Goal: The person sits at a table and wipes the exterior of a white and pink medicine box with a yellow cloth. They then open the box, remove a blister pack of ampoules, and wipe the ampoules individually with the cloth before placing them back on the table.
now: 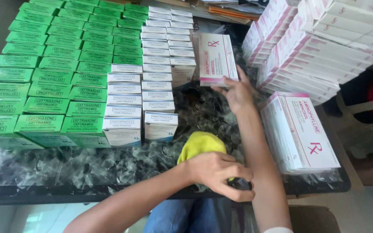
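Note:
My right hand (237, 91) reaches across the dark marbled table (65, 166) and grips the lower edge of a white box with pink trim (216, 58), which it holds tilted up beside the rows of white-and-blue boxes. Nearer the front edge, my left hand (219, 172) is closed on a yellow cloth (199, 144) that lies bunched on the tabletop. The left hand's fingers curl down over the cloth, and what is beneath them is hidden. My forearms cross close together.
Rows of green boxes (52, 77) fill the left of the table. Several columns of white-and-blue boxes (141, 86) stand in the middle. Stacks of white-and-pink boxes (307, 56) rise at the right, with a wrapped bundle (301, 131) near the right edge.

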